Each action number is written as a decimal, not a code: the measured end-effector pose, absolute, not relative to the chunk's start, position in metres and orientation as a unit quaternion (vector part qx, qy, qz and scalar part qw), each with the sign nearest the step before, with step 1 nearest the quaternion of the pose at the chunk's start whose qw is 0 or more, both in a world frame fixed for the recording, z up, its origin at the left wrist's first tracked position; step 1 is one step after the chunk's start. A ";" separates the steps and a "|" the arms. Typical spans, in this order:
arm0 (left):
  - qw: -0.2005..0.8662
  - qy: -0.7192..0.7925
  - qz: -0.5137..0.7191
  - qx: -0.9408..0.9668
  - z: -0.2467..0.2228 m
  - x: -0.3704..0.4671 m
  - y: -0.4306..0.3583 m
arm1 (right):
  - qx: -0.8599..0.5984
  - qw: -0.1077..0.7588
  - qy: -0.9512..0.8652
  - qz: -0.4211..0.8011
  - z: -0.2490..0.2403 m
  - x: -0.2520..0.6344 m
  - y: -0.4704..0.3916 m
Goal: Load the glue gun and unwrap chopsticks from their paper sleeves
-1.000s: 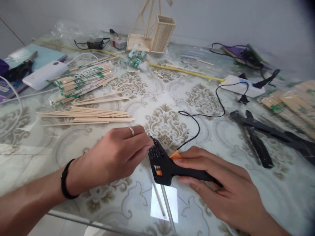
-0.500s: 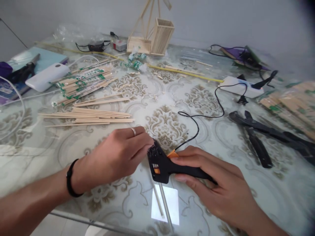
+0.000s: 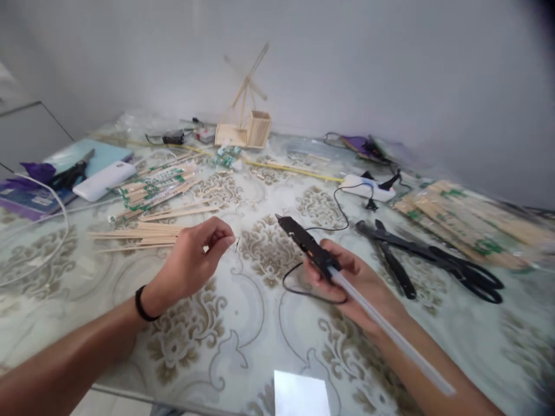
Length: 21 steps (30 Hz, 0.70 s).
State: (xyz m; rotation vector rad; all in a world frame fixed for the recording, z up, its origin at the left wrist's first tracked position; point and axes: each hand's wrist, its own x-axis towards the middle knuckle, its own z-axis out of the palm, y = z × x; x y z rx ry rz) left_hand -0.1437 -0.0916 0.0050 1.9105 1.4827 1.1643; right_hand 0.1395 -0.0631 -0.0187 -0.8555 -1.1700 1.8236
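Observation:
My right hand [image 3: 351, 283] is wrapped round a black glue gun [image 3: 307, 245], whose nozzle points up and to the left. A long translucent glue stick [image 3: 390, 332] sticks out of its back end, over my forearm. My left hand [image 3: 202, 251], with a black band at the wrist, is pinched at the fingertips. Something tiny and dark shows at those fingertips, too small to name. Beside that hand lie loose wooden sticks [image 3: 143, 234], partly hidden behind it.
Wrapped chopsticks [image 3: 156, 188] and a white power bank [image 3: 104, 180] lie at left. A stick-built model [image 3: 259, 130] stands at the back. Scissors [image 3: 459, 268], a power strip [image 3: 368, 188] and packed sticks [image 3: 468, 222] lie at right. The gun's cord loops across the table.
My hands have moved apart. The glue gun has turned, its nozzle now facing away and its glue stick in sight. The view has tilted up, showing more wall.

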 end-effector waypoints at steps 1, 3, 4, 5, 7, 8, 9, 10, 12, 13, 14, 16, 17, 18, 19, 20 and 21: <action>0.239 0.534 0.426 0.690 0.007 -0.143 -0.092 | -0.321 0.382 -0.475 0.725 -0.016 0.137 -0.065; 0.248 0.528 0.436 0.685 0.015 -0.142 -0.092 | -0.293 0.352 -0.500 0.735 -0.010 0.130 -0.070; 0.247 0.526 0.442 0.684 0.019 -0.143 -0.092 | -0.289 0.342 -0.503 0.739 -0.007 0.127 -0.073; 0.243 0.524 0.449 0.682 0.023 -0.143 -0.092 | -0.290 0.338 -0.503 0.741 -0.004 0.124 -0.075; 0.235 0.524 0.465 0.673 0.029 -0.145 -0.093 | -0.304 0.348 -0.481 0.745 0.000 0.120 -0.076; 0.233 0.527 0.474 0.666 0.030 -0.146 -0.093 | -0.306 0.355 -0.463 0.753 0.001 0.117 -0.076; 0.230 0.531 0.481 0.659 0.030 -0.147 -0.094 | -0.298 0.359 -0.443 0.766 0.000 0.115 -0.076; 0.224 0.534 0.486 0.655 0.029 -0.148 -0.095 | -0.283 0.357 -0.424 0.783 -0.003 0.112 -0.077; 0.210 0.535 0.485 0.659 0.024 -0.148 -0.099 | -0.253 0.346 -0.390 0.815 -0.012 0.105 -0.080; 0.204 0.530 0.480 0.668 0.021 -0.147 -0.101 | -0.244 0.339 -0.380 0.825 -0.018 0.101 -0.083; 0.202 0.523 0.470 0.682 0.018 -0.146 -0.103 | -0.241 0.335 -0.369 0.833 -0.024 0.097 -0.086; 0.203 0.507 0.443 0.711 0.012 -0.142 -0.108 | -0.249 0.329 -0.344 0.844 -0.034 0.091 -0.095; 0.204 0.502 0.428 0.724 0.010 -0.140 -0.110 | -0.253 0.325 -0.333 0.848 -0.037 0.089 -0.099; 0.204 0.498 0.413 0.735 0.008 -0.138 -0.112 | -0.257 0.320 -0.325 0.852 -0.039 0.089 -0.103; 0.203 0.497 0.400 0.743 0.007 -0.136 -0.114 | -0.259 0.315 -0.320 0.855 -0.039 0.088 -0.107; 0.201 0.499 0.392 0.747 0.006 -0.134 -0.116 | -0.261 0.311 -0.317 0.857 -0.039 0.089 -0.109; 0.198 0.501 0.385 0.749 0.005 -0.132 -0.117 | -0.261 0.308 -0.316 0.858 -0.038 0.089 -0.111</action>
